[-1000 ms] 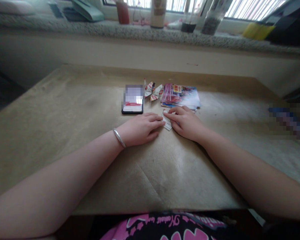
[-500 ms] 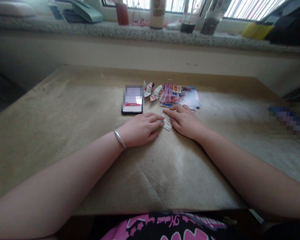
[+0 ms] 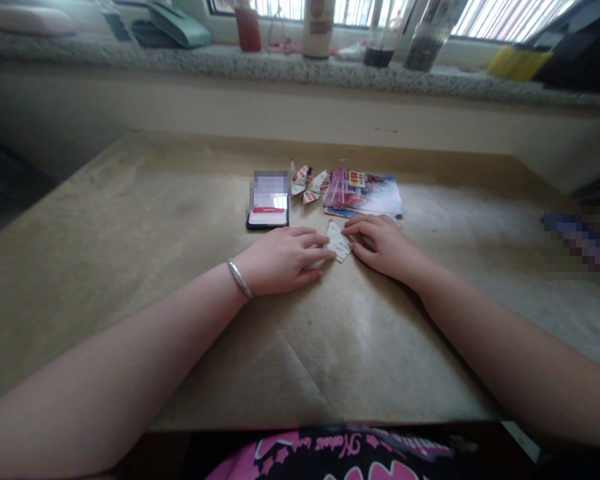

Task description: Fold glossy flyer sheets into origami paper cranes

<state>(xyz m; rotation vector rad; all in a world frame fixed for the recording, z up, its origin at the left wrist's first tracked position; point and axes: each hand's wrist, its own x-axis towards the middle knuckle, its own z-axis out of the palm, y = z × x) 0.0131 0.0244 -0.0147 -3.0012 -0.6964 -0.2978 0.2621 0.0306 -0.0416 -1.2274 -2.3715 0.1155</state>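
A small folded piece of white printed paper (image 3: 339, 242) lies on the brown table (image 3: 130, 220) between my two hands. My left hand (image 3: 280, 259), with a silver bangle on its wrist, lies flat with its fingers stretched out, fingertips pressing the paper's left edge. My right hand (image 3: 385, 245) rests just to the right, fingers flat and together, touching the paper's right side. Neither hand lifts the paper.
A black phone (image 3: 269, 200) lies just beyond my left hand. Two folded paper figures (image 3: 307, 182) and a stack of colourful leaflets (image 3: 363, 192) lie behind the hands. Jars and bottles (image 3: 318, 23) stand on the stone windowsill (image 3: 280, 67). A blurred blue object (image 3: 583, 241) lies at the right.
My right hand has slid a little to the right, and more of the folded paper shows between the hands. My left hand has stayed in place.
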